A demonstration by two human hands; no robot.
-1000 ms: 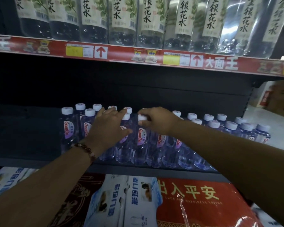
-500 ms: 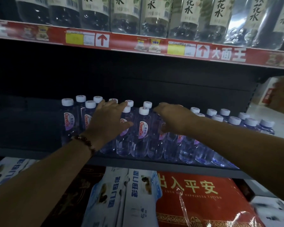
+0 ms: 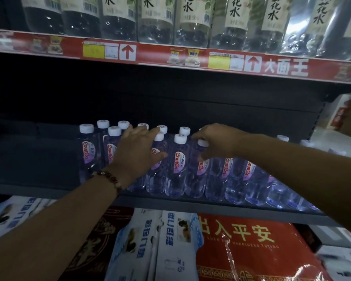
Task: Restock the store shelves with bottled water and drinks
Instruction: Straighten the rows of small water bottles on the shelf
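Several small clear water bottles (image 3: 178,165) with white caps and pink-purple labels stand in rows on the dark middle shelf (image 3: 49,190). My left hand (image 3: 136,153) lies with spread, straight fingers against the tops of the bottles left of centre; a bead bracelet is on its wrist. My right hand (image 3: 219,141) reaches in from the right, and its curled fingers and thumb grip the capped top of one water bottle (image 3: 201,171) in the front row. The bottles behind both hands are partly hidden.
The left part of the middle shelf is dark and holds no bottles. Above, a red price strip (image 3: 170,55) fronts a shelf of tall labelled bottles (image 3: 193,23). Below lie white-blue packs (image 3: 170,244) and a red wrapped pack (image 3: 251,252).
My right hand let go of one bottle's cap and shifted right onto the neighbouring bottle. My left hand has stayed in place against the bottles.
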